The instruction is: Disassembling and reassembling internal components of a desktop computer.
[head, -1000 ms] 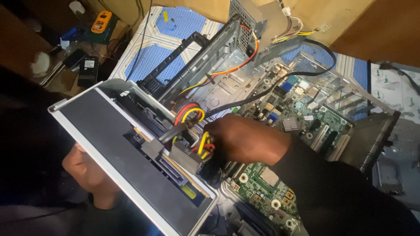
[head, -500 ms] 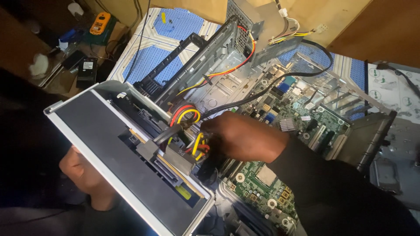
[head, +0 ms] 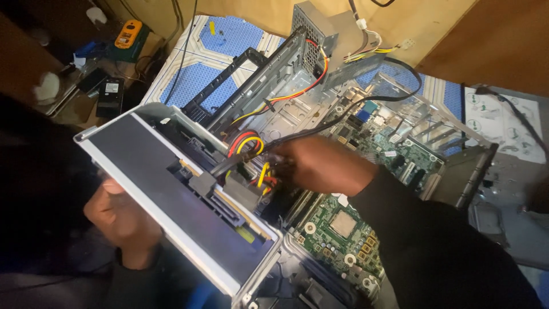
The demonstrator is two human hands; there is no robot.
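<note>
My left hand (head: 123, 220) is half hidden under the drive tray (head: 171, 194); my right hand's fingertips vanish among the power cables (head: 257, 166).

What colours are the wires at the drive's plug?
Red, yellow and black wires, beside the right hand; head view.

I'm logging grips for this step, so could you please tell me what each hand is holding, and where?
The left hand holds the flat drive by its underside edge. The right hand grips the cable bundle near the drive's connectors.

A flat grey drive (head: 171, 194) lies tilted at seven o'clock of the frame, its red-yellow-black power cable (head: 251, 157) plugged at its two o'clock edge.
</note>
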